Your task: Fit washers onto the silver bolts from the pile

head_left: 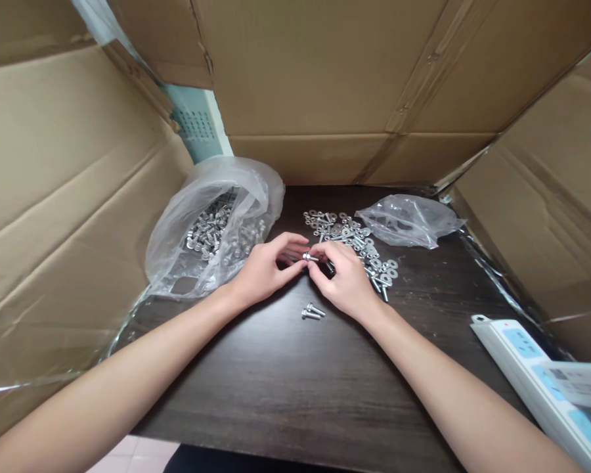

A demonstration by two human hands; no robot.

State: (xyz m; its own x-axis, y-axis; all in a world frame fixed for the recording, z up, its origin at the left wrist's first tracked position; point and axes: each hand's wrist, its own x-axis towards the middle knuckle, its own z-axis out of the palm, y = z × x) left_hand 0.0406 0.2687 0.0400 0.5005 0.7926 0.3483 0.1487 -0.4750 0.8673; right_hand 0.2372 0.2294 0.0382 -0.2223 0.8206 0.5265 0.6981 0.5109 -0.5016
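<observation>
A small silver bolt [311,258] with a washer or nut near its head is held level between my two hands, just above the dark table. My right hand [343,276] pinches its shank between thumb and fingertips. From the other side, my left hand [268,268] curls its thumb and fingers around the head end. Nearer to me, two similar bolts [311,315] lie side by side on the table. Beyond and partly behind my right hand spreads a pile of loose washers, nuts and bolts [357,236].
An open clear plastic bag [167,256] full of metal fasteners stands at the left. A flattened plastic bag [414,220] lies at the back right. Cardboard walls [325,72] enclose the table [256,394] on three sides. A white power strip [515,374] runs along the right edge.
</observation>
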